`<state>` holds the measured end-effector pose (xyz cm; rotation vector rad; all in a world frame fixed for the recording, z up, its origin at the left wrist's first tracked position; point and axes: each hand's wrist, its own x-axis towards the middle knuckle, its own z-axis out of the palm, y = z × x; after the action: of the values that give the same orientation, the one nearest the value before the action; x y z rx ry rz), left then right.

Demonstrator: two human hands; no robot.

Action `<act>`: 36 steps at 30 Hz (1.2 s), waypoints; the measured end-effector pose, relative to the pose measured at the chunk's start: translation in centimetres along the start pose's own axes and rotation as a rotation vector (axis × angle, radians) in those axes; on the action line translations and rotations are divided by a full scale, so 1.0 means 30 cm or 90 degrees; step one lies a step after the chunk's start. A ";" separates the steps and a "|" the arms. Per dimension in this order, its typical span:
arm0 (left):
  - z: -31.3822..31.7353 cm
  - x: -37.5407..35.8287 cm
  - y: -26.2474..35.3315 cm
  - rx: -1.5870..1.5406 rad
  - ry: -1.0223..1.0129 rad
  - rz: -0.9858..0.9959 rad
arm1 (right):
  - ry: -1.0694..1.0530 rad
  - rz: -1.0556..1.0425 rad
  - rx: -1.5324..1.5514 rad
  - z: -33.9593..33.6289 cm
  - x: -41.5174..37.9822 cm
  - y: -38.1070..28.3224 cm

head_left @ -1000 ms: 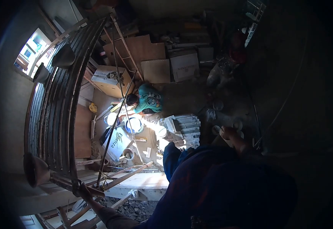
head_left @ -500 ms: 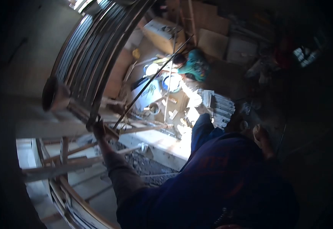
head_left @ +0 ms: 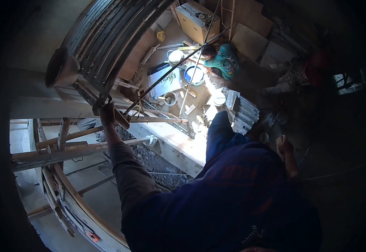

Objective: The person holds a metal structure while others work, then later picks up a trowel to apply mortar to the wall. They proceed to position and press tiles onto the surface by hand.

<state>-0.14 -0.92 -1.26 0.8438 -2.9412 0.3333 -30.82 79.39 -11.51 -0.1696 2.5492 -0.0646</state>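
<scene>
My left hand (head_left: 108, 114) is closed around a metal scaffold pole (head_left: 88, 94), close to a coupling, at the left of the view. Just above it lies a ribbed metal scaffold platform (head_left: 111, 40), and a dark bucket or bowl (head_left: 63, 69) is at its near end. On the right, my right hand (head_left: 284, 145) hangs low beside my body with its fingers curled. Whether anything is inside those fingers is too dark to make out.
Below, a person in a green shirt (head_left: 225, 62) crouches beside a blue-rimmed bucket (head_left: 194, 75). A cardboard box (head_left: 196, 25), a stack of grey strips (head_left: 245, 114) and a small bucket (head_left: 170, 98) stand on the floor. Wooden beams (head_left: 82, 153) cross at the lower left.
The view has shifted, so the floor items and the person below appear higher and the picture is sharper. My left hand stays on the pole; my right hand remains curled at my side.
</scene>
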 end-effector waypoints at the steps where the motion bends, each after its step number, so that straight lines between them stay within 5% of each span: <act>1: 0.000 0.001 0.002 -0.042 0.003 -0.016 | 0.004 -0.008 0.002 0.003 0.004 0.004; 8: -0.055 -0.004 0.054 -0.281 0.001 -0.182 | 0.025 -0.047 -0.007 0.023 0.036 0.022; 10: 0.041 -0.006 -0.025 -0.103 0.023 -0.025 | 0.026 -0.015 -0.031 0.022 0.045 0.035; 13: 0.056 -0.010 -0.043 -0.095 0.011 0.008 | 0.042 -0.049 -0.041 0.007 0.052 0.036; 16: -0.082 -0.004 0.079 -0.339 0.013 -0.195 | 0.049 -0.038 -0.012 -0.019 0.043 0.016; 24: -0.034 0.001 0.055 -0.412 0.045 -0.231 | 0.046 -0.033 0.003 0.008 0.017 0.058; 27: -0.028 -0.001 0.052 -0.194 0.110 -0.118 | 0.036 -0.020 -0.010 -0.004 0.001 0.064; 36: -0.040 -0.007 0.046 -0.221 0.061 -0.104 | 0.014 0.004 -0.012 -0.035 -0.017 0.004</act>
<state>-0.70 0.61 -0.38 0.9735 -2.7012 -0.1404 -31.00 79.59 -10.37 -0.1688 2.5723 -0.0408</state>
